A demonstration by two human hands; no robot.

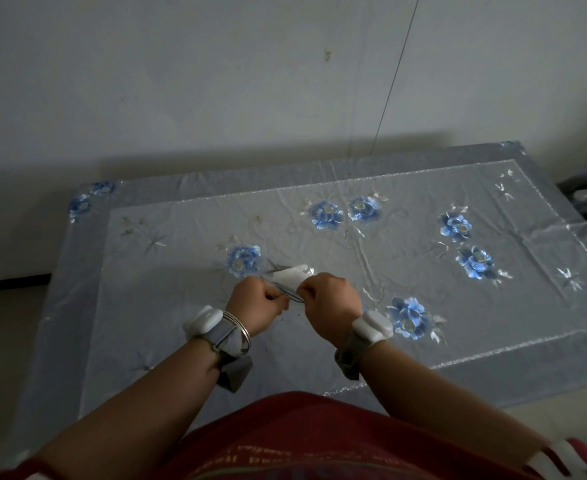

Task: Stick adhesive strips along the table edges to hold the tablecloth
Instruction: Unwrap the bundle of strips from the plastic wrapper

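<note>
Both your left hand (261,301) and right hand (330,304) are pinching the white adhesive strip (290,276) above the tablecloth (371,258) mid-table, so careful, it could fold and stick to itself

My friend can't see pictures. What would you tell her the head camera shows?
Two hands, the left hand and right hand, meet over a table and pinch a small white strip between them. Under them lies a shiny pale tablecloth with blue embroidered flowers, beside a plain wall.
</note>
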